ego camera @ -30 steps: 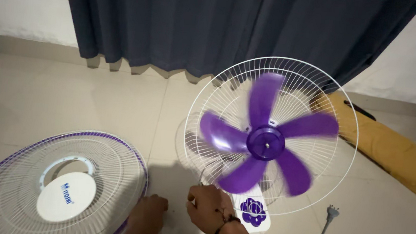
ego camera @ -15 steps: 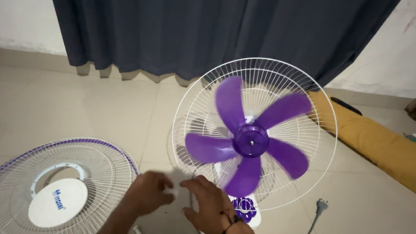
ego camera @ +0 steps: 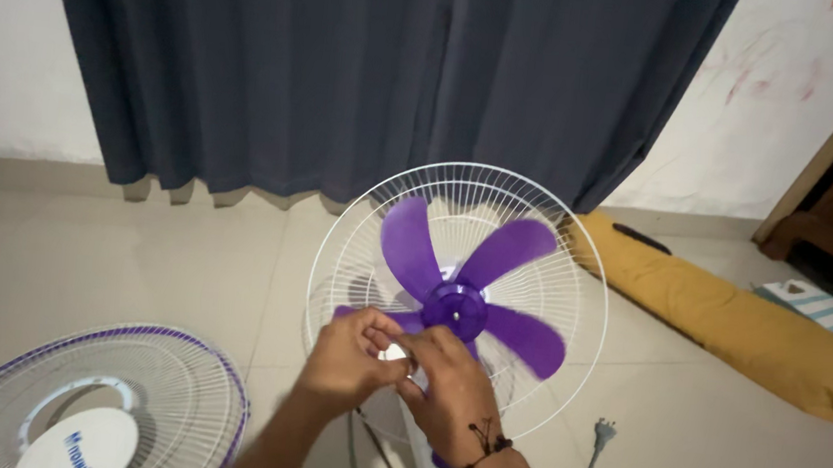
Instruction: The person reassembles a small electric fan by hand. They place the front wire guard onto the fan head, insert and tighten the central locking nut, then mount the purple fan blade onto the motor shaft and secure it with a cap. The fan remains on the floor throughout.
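A floor fan with purple blades (ego camera: 457, 308) and a white rear grille (ego camera: 573, 278) stands on the tiled floor with no front cover on it. My left hand (ego camera: 347, 360) and my right hand (ego camera: 451, 396) meet in front of its lower left blade. Their fingertips pinch a small white piece (ego camera: 395, 351), too small to identify. A dark cord bracelet is on my right wrist. The fan's white base (ego camera: 422, 460) is mostly hidden behind my right hand.
The detached front guard (ego camera: 171, 393), white wire with a purple rim, lies flat at lower left. A plug and grey cord (ego camera: 604, 431) lie right of the fan. A thin tool (ego camera: 386, 462) lies below my hands. Yellow bolster (ego camera: 730, 322) at right; dark curtain (ego camera: 351, 68) behind.
Both hands rose from the floor near the fan's base and came together in front of the blades. The view tilted up and shifted, so the fan sits lower and more central.
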